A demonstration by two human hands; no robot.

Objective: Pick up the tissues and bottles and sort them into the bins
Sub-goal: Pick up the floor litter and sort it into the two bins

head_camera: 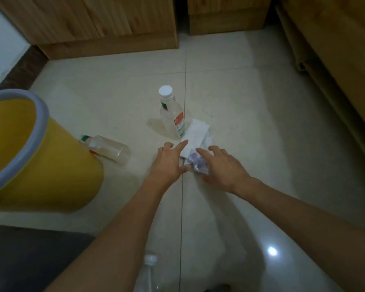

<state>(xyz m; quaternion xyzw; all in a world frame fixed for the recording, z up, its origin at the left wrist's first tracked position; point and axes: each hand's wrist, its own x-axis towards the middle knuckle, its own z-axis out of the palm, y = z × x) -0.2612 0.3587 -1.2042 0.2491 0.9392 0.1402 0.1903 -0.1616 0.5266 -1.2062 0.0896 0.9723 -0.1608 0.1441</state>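
Note:
On the tiled floor lie a flat white tissue [195, 132] and, just in front of it, a crumpled white tissue [195, 162]. My left hand [170, 163] and my right hand [223, 167] reach down on either side of the crumpled tissue, fingers spread, touching or nearly touching it. A clear plastic bottle with a white cap [172, 113] stands upright just behind the tissues. A second clear bottle [106, 149] lies on its side against the yellow bin [57, 165] at the left. A third clear bottle [150, 270] shows at the bottom edge.
The yellow bin has a grey rim [40, 114] and stands close on my left. Wooden cabinets [105, 24] line the back and a wooden piece of furniture [335, 49] runs along the right. A dark mat [30, 256] covers the floor at the bottom left.

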